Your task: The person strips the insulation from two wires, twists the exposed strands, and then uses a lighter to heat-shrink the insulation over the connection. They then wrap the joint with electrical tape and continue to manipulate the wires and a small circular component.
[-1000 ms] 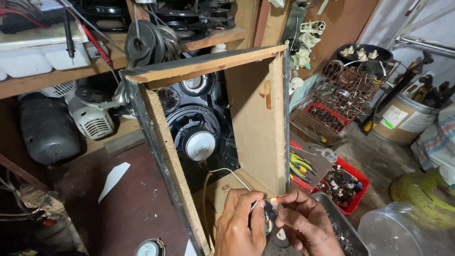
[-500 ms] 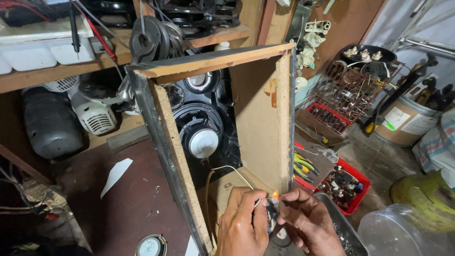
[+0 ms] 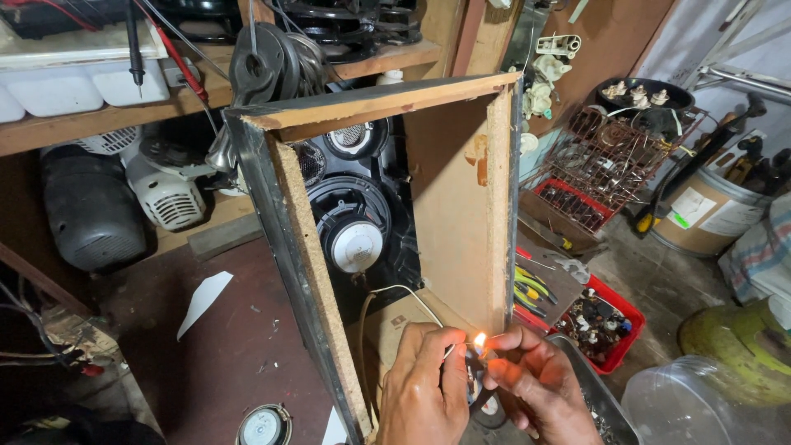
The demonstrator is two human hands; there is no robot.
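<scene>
Cluttered workshop: before the open speaker cabinet (image 3: 387, 239), our left hand (image 3: 424, 395) pinches one upward-running wire (image 3: 395, 290); our right hand (image 3: 535, 387) grips one lit lighter (image 3: 480, 350).

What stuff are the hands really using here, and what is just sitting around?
In use:
left hand
right hand
small flame between the fingertips
pale wire running to the hands
open speaker box

Lying about:
red tray of small parts
wire rack
white fan housing
clear tub
loose speaker on the floor
</scene>
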